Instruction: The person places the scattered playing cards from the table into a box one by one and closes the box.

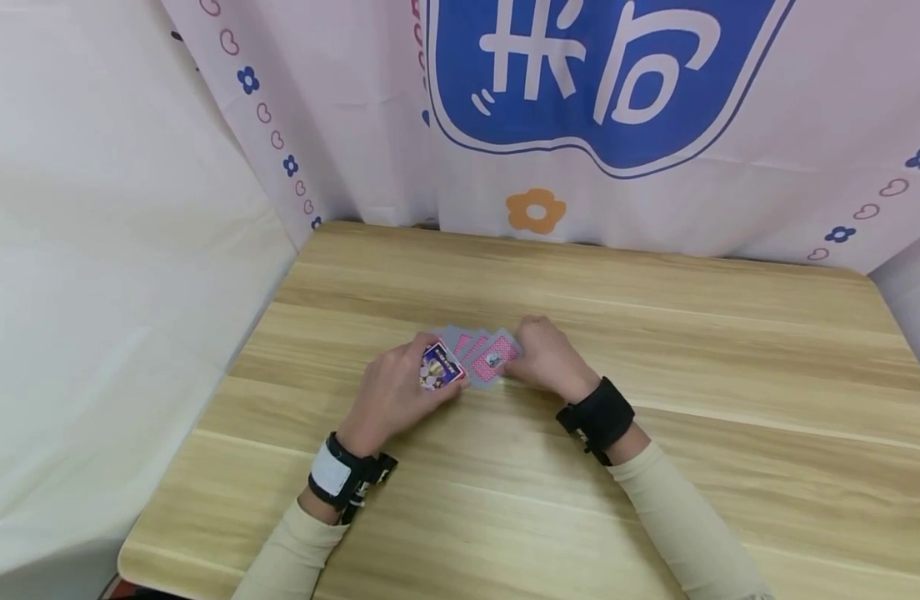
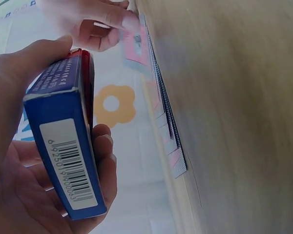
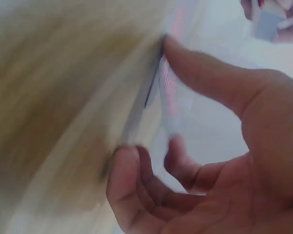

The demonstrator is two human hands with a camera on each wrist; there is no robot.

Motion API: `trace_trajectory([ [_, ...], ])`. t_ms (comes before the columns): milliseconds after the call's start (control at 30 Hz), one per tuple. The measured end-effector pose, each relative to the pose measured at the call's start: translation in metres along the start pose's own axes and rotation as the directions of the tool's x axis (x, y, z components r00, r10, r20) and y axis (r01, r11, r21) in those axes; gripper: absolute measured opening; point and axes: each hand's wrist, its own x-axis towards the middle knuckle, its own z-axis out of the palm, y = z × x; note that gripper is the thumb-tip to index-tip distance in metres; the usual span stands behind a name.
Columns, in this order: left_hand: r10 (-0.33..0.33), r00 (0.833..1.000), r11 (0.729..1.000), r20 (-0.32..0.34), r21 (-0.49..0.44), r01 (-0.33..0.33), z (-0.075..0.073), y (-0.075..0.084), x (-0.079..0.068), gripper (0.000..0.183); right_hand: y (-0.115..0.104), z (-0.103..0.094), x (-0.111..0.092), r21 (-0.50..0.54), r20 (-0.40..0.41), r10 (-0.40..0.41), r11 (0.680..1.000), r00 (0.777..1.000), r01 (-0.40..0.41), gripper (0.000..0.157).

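"Beige sleeves [image 1: 688,525] are reaching across the tabletop [image 1: 730,375]. And the fingers?"
"Left hand [image 1: 394,385] is gripping the card box [image 1: 439,367]; at its three o'clock, the right hand [image 1: 552,358] is pinching the end card [image 1: 496,357] of a fan [image 1: 463,342]."

Pink-patterned cards [image 1: 493,358], blue box [image 2: 68,163]

Two hands [image 1: 392,385], two wristbands [image 1: 608,412], two sleeves [image 1: 688,521], one card box [image 1: 441,367], at least three cards [image 1: 486,363], one tabletop [image 1: 460,517], one orange flower [image 1: 517,208].
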Motion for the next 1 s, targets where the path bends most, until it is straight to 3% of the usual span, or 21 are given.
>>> trace_trajectory([
  [100, -0.004, 1.0, 1.0, 0.007, -0.007, 0.004, 0.002, 0.0, -0.001, 0.07, 0.009, -0.006, -0.001, 0.115, 0.072, -0.015, 0.993, 0.997, 0.007, 0.018],
  [200, 0.006, 1.0, 1.0, 0.007, -0.01, -0.006, 0.003, 0.0, -0.002, 0.07, 0.016, -0.016, -0.004, 0.264, 0.142, -0.059, 0.964, 0.988, 0.019, 0.024],
  [367, 0.034, 0.999, 0.999, -0.003, -0.015, -0.034, 0.003, 0.001, -0.002, 0.072, 0.017, -0.03, -0.01, 0.525, 0.178, -0.086, 0.851, 0.98, -0.02, 0.024],
  [500, 0.058, 0.998, 0.998, 0.009, -0.015, -0.058, 0.004, 0.004, -0.001, 0.073, 0.012, -0.035, -0.013, 0.635, 0.203, -0.117, 0.771, 0.972, -0.041, 0.028],
  [567, 0.068, 0.997, 0.998, 0.021, -0.015, -0.068, 0.004, 0.006, -0.001, 0.074, 0.008, -0.036, -0.014, 0.64, 0.215, -0.138, 0.768, 0.967, -0.033, 0.028],
  [800, 0.101, 0.994, 0.993, 0.048, -0.061, -0.098, 0.006, 0.011, -0.002, 0.078, -0.002, -0.032, -0.015, 0.571, 0.193, -0.122, 0.821, 0.973, -0.01, 0.028],
  [1000, 0.1, 0.995, 0.993, 0.007, -0.064, -0.1, 0.008, 0.011, -0.003, 0.073, -0.012, -0.025, -0.018, 0.536, 0.165, -0.121, 0.844, 0.979, 0.014, 0.026],
])
